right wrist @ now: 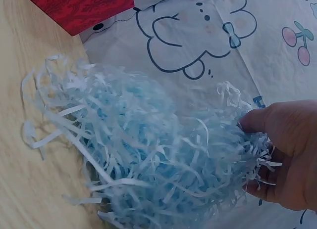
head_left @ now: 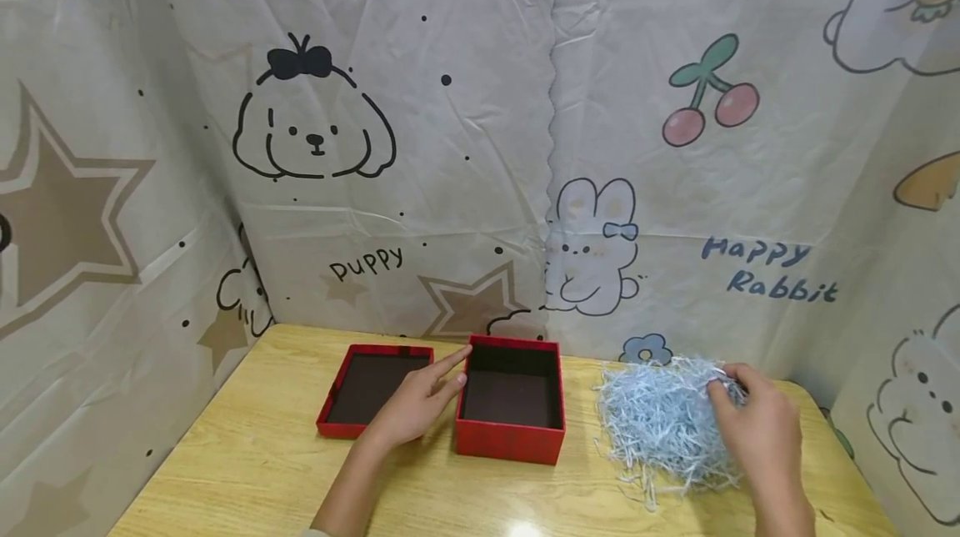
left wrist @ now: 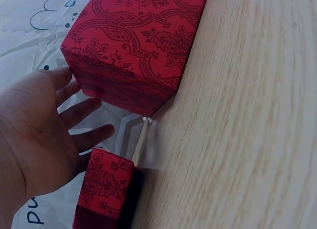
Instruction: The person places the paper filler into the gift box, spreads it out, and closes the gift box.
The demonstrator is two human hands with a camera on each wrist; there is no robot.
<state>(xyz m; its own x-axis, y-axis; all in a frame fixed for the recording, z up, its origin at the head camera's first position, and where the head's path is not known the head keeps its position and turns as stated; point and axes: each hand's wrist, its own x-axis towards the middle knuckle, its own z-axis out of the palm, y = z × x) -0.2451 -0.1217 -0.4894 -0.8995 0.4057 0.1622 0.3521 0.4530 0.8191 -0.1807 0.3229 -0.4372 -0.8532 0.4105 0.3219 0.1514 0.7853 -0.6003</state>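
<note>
A red patterned box (head_left: 510, 441) with a dark inside stands open at the top in the middle of the table. At its left side is my left hand (head_left: 412, 404), fingers spread, fingertips right at the box wall; the left wrist view shows the palm (left wrist: 34, 135) and the loosely extended fingers. My right hand (head_left: 761, 424) pinches the right edge of a loose heap of pale blue shredded paper (head_left: 660, 429). In the right wrist view, strands of the shredded paper (right wrist: 148, 145) poke out between thumb and fingers of that hand (right wrist: 292, 155).
Left of the box lies its shallow red lid (head_left: 345, 429), dark inside facing up, partly behind the left forearm. A printed cloth (head_left: 465, 145) hangs behind the wooden table (head_left: 247, 445) and along both sides.
</note>
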